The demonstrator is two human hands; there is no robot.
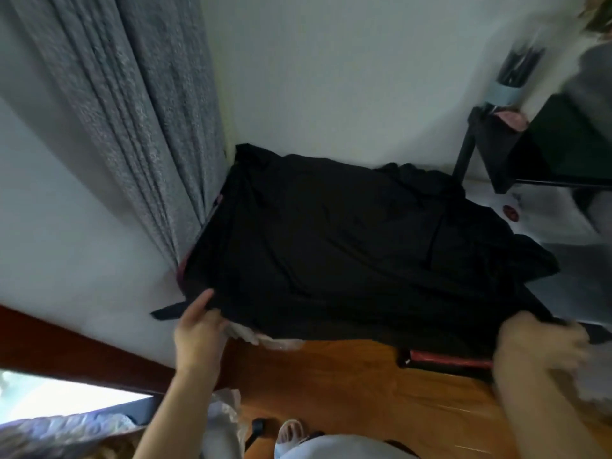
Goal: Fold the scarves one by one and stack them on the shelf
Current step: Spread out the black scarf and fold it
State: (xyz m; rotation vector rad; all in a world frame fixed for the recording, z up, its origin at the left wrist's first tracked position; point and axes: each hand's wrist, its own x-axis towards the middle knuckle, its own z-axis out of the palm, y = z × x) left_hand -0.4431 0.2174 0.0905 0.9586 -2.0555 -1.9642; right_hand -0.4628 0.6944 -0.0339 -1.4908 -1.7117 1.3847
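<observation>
A large black scarf [347, 233] is spread wide in front of me, covering most of the surface beneath it. My left hand [198, 329] pinches its near left corner. My right hand [536, 346], blurred, grips its near right edge. A red and black edge [450, 359] shows below the scarf near the right hand, and some pale cloth [265, 336] peeks out under its near edge. More dark fabric [407, 170] bunches at the far right end, against the wall.
A grey curtain [139, 111] hangs at the left and touches the scarf's far left side. A black shelf unit [536, 147] stands at the right against the white wall. Wooden floor [347, 392] lies below, with my slippered foot [289, 432] on it.
</observation>
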